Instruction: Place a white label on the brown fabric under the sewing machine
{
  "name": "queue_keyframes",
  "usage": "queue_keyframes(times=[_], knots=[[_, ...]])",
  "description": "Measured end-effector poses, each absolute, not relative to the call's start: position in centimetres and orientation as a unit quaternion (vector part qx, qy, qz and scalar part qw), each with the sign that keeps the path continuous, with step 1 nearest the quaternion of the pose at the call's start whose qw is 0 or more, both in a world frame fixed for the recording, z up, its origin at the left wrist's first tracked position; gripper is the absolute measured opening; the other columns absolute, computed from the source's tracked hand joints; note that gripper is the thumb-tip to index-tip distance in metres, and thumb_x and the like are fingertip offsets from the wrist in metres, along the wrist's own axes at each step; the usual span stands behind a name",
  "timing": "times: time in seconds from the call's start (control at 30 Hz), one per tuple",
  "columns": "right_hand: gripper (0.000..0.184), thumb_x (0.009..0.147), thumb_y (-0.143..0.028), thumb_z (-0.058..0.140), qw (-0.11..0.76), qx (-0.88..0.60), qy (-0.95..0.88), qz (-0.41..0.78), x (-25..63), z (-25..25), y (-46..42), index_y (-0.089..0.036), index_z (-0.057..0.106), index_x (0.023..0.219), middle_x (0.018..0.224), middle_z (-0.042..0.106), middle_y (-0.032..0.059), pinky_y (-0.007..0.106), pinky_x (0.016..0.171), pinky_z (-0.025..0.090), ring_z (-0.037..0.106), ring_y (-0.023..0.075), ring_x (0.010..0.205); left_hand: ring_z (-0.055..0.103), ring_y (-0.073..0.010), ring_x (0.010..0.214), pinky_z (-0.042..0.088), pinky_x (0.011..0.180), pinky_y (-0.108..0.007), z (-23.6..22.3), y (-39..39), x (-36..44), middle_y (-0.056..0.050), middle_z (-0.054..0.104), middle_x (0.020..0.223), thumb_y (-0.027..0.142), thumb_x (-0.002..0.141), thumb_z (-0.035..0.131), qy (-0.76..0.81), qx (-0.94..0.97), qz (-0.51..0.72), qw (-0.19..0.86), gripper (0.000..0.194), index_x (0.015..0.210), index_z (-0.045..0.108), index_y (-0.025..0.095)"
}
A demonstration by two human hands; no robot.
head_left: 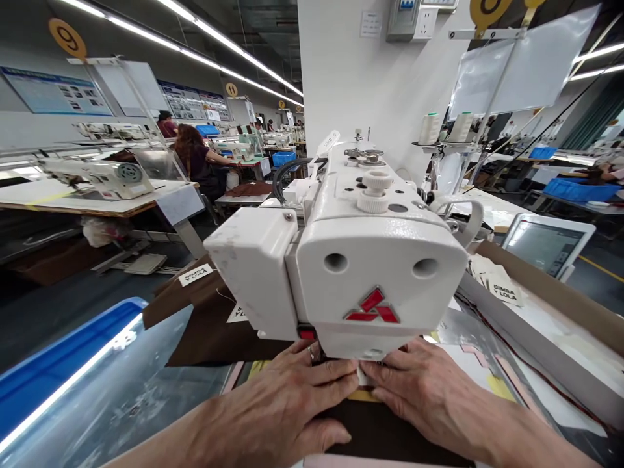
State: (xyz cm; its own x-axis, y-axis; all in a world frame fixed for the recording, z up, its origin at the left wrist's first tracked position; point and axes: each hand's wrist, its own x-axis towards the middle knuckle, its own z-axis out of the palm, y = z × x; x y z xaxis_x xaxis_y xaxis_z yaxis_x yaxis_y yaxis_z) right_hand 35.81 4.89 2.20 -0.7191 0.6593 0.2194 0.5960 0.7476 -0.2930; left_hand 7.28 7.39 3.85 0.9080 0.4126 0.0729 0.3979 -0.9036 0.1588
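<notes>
To the left of the sewing machine (pixel 361 260), a brown fabric stack (pixel 205 325) is lying on the worktop (pixel 550 318) with white labels (pixel 195 274) reading "BIMBA Y LOLA". The left hand (pixel 287 403) is pressing flat on the dark brown fabric piece (pixel 385 432) just below the sewing machine's head, its fingers (pixel 336 374) lying close together and extended toward the needle area, gripping nothing. A small white tag (pixel 361 376) is sitting between both hands' fingertips, under the sewing machine. The right hand (pixel 429 396) is pressing down likewise, fingers narrow and flat. The sewing machine's face is showing a red three-diamond emblem (pixel 372 307). Right of the sewing machine, more "BIMBA Y LOLA" tags (pixel 504 290) are lying.
</notes>
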Motion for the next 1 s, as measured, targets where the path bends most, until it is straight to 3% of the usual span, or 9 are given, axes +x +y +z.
queue_keyframes(times=[0.2, 0.5, 0.73, 0.87, 1.0], knots=[[0.037, 0.114, -0.039, 0.047, 0.100, -0.332, -0.932, 0.103, 36.6, 2.3, 4.6, -0.026, 0.056, 0.147, 0.136, 0.070, 0.0034, 0.041, 0.107, 0.042, 0.061, 0.0252, 0.119, 0.060, -0.0304, 0.134, 0.050, 0.108, -0.039, 3.7, 7.6, 7.4, 0.004, 0.056, 0.155, 0.045, 0.105, 0.071, 0.207, 0.973, 0.067, 0.073, 0.051, 0.150, 0.055, 0.028], [0.044, 0.112, -0.054, 0.049, 0.098, -0.340, -0.929, 0.104, 36.6, 2.5, 4.7, -0.027, 0.065, 0.142, 0.139, 0.071, 0.0043, 0.039, 0.099, 0.048, 0.064, 0.0255, 0.114, 0.064, -0.0275, 0.125, 0.049, 0.103, -0.036, 4.1, 7.8, 7.6, 0.006, 0.060, 0.150, 0.047, 0.103, 0.073, 0.211, 0.970, 0.048, 0.110, 0.052, 0.149, 0.054, 0.031], [0.050, 0.111, -0.060, 0.046, 0.119, -0.329, -0.933, 0.081, 36.4, 2.5, 4.7, -0.028, 0.067, 0.142, 0.139, 0.071, 0.0067, 0.040, 0.103, 0.047, 0.064, 0.0254, 0.115, 0.061, -0.0288, 0.132, 0.045, 0.112, -0.037, 4.3, 7.8, 7.7, 0.004, 0.060, 0.151, 0.049, 0.105, 0.070, 0.212, 0.970, 0.048, 0.113, 0.053, 0.151, 0.054, 0.030], [0.051, 0.111, -0.060, 0.045, 0.115, -0.322, -0.936, 0.078, 36.2, 2.4, 4.7, -0.025, 0.067, 0.142, 0.140, 0.070, 0.0071, 0.041, 0.104, 0.046, 0.064, 0.0259, 0.118, 0.062, -0.0272, 0.132, 0.045, 0.114, -0.035, 4.4, 7.5, 7.4, -0.001, 0.060, 0.151, 0.044, 0.105, 0.068, 0.184, 0.977, 0.067, 0.085, 0.052, 0.152, 0.055, 0.025], [0.049, 0.110, -0.059, 0.048, 0.115, -0.329, -0.934, 0.076, 36.3, 2.2, 4.6, -0.028, 0.065, 0.144, 0.142, 0.069, 0.0052, 0.041, 0.102, 0.047, 0.064, 0.0251, 0.117, 0.064, -0.0282, 0.129, 0.040, 0.122, -0.041, 4.6, 7.3, 6.4, -0.003, 0.061, 0.150, 0.035, 0.104, 0.069, 0.178, 0.980, 0.079, 0.048, 0.047, 0.147, 0.058, 0.021]])
